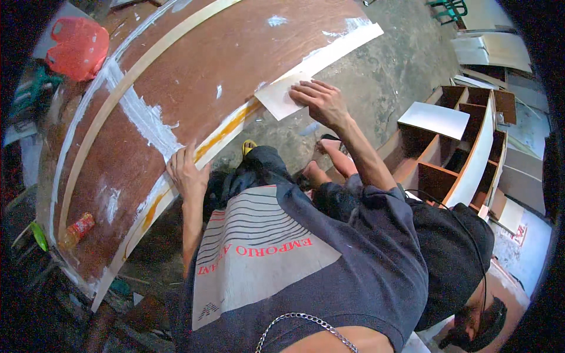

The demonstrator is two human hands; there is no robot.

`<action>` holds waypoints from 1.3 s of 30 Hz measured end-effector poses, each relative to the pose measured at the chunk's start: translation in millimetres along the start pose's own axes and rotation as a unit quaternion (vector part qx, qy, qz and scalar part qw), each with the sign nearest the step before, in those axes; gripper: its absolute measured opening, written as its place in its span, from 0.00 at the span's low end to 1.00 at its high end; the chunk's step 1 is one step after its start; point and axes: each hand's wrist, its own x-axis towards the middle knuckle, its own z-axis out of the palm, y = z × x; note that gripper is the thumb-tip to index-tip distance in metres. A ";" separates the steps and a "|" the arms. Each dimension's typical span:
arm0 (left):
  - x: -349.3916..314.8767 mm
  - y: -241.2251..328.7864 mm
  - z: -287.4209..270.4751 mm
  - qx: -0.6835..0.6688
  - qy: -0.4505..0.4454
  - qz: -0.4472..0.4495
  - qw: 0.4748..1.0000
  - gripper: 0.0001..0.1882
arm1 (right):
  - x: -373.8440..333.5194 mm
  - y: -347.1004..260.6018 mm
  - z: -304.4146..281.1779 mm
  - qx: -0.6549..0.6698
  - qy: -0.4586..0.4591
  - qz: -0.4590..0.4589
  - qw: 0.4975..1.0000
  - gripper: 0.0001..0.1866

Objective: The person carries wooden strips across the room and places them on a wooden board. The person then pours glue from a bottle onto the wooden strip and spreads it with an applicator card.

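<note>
A large brown panel point(200, 65) with a curved edge and white filler smears lies in front of me. My left hand point(188, 175) holds its near edge, fingers over the top and thumb at the side. Along that edge runs a pale band with a brownish-yellow streak point(226, 130). Farther right, my right hand point(319, 103) is closed on a thin, pale, four-cornered sheet point(280, 101), fingers pressed on its face. The sheet meets the panel's edge and juts out over the floor; its material I cannot tell. Beyond it, a white strip point(347, 46) follows the edge.
A thin curved wooden strip point(115, 97) lies across the panel. A clear bottle with a red label point(79, 228) rests at its left end. Far left is a red plastic stool point(77, 48). At right, another person point(453, 241) sits beside an open wooden shelf unit point(435, 153).
</note>
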 end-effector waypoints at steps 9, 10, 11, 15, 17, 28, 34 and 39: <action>-2.3 3.9 -7.9 -0.038 0.009 -0.026 0.999 0.34 | -0.3 4.5 -0.6 -0.002 -0.029 -0.043 0.999 0.24; -4.7 1.9 -5.8 -0.035 0.013 -0.026 0.999 0.32 | 1.5 4.0 -2.2 -0.006 -0.031 -0.039 0.999 0.24; -6.0 1.3 -5.1 -0.031 0.018 -0.026 0.999 0.31 | 1.6 2.5 -0.7 -0.005 -0.032 -0.040 0.999 0.24; -4.0 1.7 -3.9 -0.027 -0.001 -0.040 0.999 0.32 | -1.3 -3.6 2.1 -0.007 -0.019 -0.043 0.999 0.24; -3.1 0.0 -1.7 -0.037 -0.001 -0.046 0.998 0.32 | -0.2 -3.4 -2.7 0.003 -0.031 -0.041 0.999 0.24; -1.3 5.7 -2.3 -0.036 0.004 -0.039 0.999 0.30 | -2.7 -2.2 7.6 -0.003 -0.010 -0.005 1.000 0.16; 5.3 9.0 4.2 -0.040 0.008 -0.034 0.999 0.29 | -8.3 -8.0 5.8 0.026 -0.005 0.006 1.000 0.17; 4.7 8.3 5.4 -0.044 0.020 -0.040 0.998 0.29 | -5.7 -12.7 2.8 0.024 0.010 0.006 1.000 0.17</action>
